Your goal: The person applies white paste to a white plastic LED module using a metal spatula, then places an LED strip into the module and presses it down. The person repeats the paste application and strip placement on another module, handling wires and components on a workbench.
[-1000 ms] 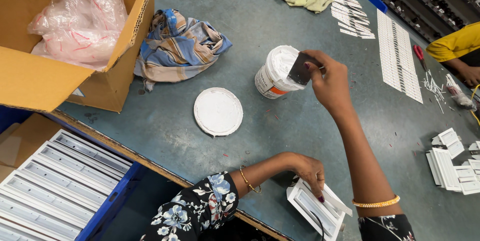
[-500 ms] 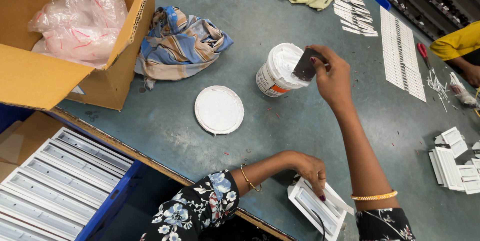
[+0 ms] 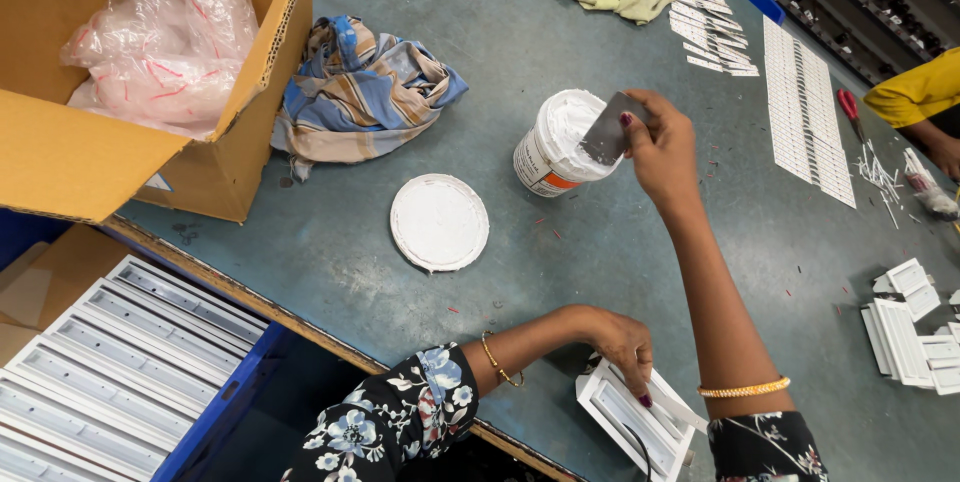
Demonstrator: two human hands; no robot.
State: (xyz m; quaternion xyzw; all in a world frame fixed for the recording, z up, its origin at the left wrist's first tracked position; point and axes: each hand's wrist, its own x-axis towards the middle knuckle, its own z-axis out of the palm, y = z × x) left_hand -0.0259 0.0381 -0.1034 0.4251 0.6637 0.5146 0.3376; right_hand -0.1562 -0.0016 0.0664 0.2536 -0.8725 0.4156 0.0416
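My right hand (image 3: 662,147) grips a small flat metal scraper (image 3: 607,128), its blade dipped over the open mouth of a white tub of white paste (image 3: 555,147). The tub's round white lid (image 3: 439,222) lies on the table to the left of it. Near the table's front edge my left hand (image 3: 622,342) presses down on a white rectangular plastic frame (image 3: 638,424), with the fingers curled over its upper side.
A cardboard box (image 3: 200,157) holding a crumpled plastic bag (image 3: 165,37) stands at the left, with a striped cloth (image 3: 360,92) beside it. Rows of white strips (image 3: 805,112) and more white frames (image 3: 905,327) lie to the right. Another person's yellow sleeve (image 3: 915,92) shows at far right.
My right hand with the scraper has stayed at the tub's rim, shifting only slightly. My left hand has kept its hold on the frame.
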